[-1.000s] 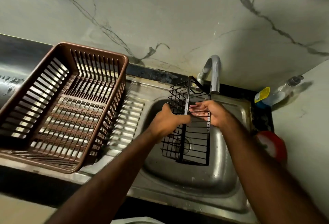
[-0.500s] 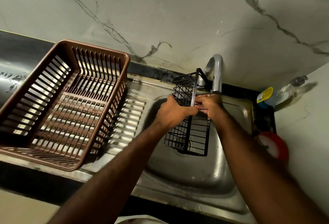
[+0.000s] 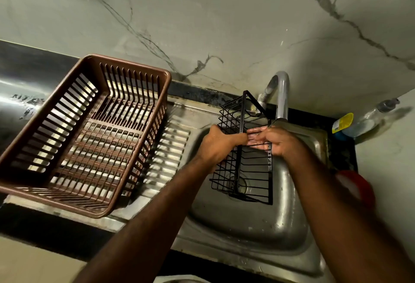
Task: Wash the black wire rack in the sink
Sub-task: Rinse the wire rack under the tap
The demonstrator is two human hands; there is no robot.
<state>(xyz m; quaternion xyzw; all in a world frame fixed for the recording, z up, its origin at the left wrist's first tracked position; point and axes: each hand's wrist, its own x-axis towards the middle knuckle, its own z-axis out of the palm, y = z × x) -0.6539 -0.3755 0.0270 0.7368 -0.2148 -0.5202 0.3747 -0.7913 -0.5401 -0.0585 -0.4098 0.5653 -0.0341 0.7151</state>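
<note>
The black wire rack (image 3: 251,170) hangs on end over the steel sink (image 3: 258,233), its top near the tap (image 3: 282,94). My left hand (image 3: 219,145) grips the rack's left side around its middle bar. My right hand (image 3: 276,142) lies across the rack's wires from the right, wet fingers stretched flat toward the left hand, just under the tap's spout. The rack's lower end sits above the drain.
A brown slatted plastic basket (image 3: 89,206) sits on the ribbed drainboard left of the sink. A bottle with a yellow label (image 3: 359,121) lies at the back right corner. A red round object (image 3: 357,188) is at the right edge. The marbled wall rises behind.
The rack tilted and rose toward the tap, then came back down to hang more upright. My right hand's fingers, curled on the rack half a second ago, now lie flat across the wires.
</note>
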